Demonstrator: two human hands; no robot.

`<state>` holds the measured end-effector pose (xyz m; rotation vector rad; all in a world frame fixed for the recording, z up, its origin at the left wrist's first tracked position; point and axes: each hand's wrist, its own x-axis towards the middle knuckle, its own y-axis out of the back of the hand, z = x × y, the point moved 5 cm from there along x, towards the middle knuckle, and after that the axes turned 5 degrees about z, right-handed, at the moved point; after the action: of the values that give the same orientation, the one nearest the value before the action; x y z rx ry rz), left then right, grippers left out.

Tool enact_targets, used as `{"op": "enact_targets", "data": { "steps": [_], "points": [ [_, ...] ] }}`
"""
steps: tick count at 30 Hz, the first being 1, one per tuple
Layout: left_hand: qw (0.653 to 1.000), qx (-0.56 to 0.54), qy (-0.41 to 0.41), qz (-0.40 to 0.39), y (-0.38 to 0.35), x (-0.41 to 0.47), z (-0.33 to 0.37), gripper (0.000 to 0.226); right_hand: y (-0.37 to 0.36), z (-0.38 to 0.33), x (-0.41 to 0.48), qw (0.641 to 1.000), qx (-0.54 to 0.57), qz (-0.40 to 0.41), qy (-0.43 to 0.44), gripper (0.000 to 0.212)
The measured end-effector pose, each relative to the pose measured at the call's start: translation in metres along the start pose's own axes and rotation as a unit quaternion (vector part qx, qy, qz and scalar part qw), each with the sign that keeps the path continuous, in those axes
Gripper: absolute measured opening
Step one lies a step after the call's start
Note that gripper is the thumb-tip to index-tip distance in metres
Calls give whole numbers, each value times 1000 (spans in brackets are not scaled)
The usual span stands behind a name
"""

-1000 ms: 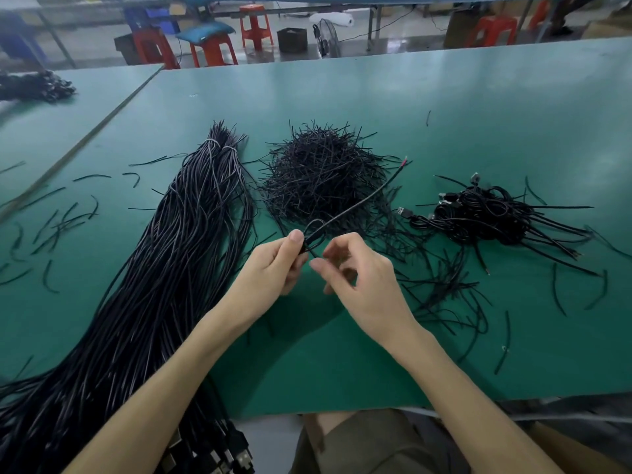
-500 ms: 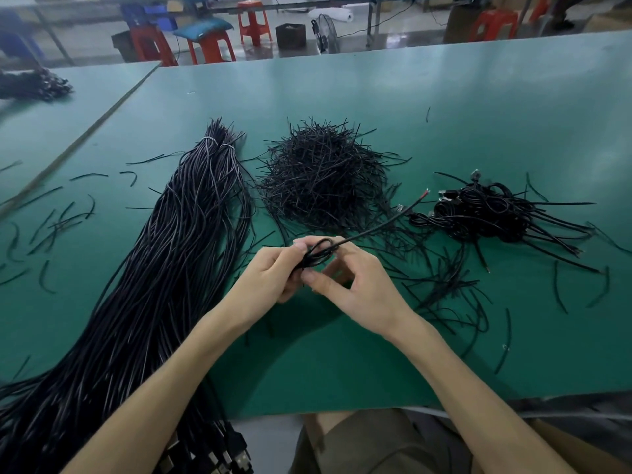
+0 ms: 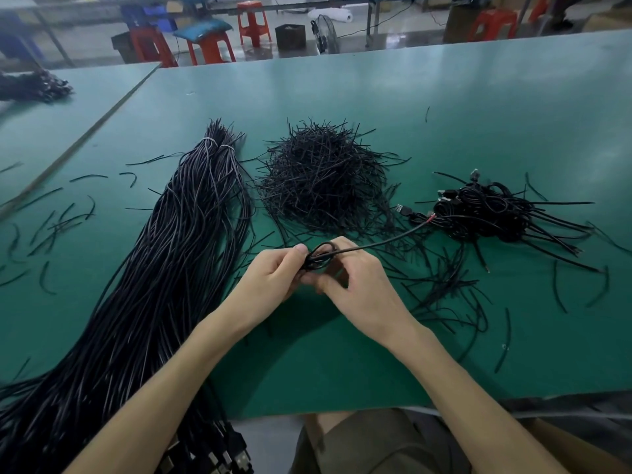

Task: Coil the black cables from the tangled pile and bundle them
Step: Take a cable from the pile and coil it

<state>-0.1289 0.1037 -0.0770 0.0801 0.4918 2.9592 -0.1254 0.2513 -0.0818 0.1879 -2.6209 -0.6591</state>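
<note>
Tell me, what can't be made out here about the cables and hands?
Head view:
- Loop count of the coil: hidden behind the left hand and right hand.
- Near end of the bundle: cut off by the bottom edge.
- Heap on the left table: too blurred to identify.

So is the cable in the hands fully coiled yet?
Partly coiled. The left hand and right hand pinch small loops of the cable, but a straight tail sticks out rightward.

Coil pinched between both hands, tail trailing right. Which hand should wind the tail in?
Right. The tail runs from the coil past the right hand to its red-tipped end, so that hand can probably sweep it round. The left hand pins the coil under its thumb, a ready anchor.
</note>
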Motion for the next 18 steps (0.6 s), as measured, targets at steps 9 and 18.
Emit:
{"op": "enact_targets", "data": {
  "steps": [9,18],
  "points": [
    [998,38,-41,-9,-1,0,2,58,7,-3,-2,999,-9,33,4,15],
    [983,115,-140,15,6,6,9,32,16,6,-1,990,55,126,-36,11]
  ]
}}
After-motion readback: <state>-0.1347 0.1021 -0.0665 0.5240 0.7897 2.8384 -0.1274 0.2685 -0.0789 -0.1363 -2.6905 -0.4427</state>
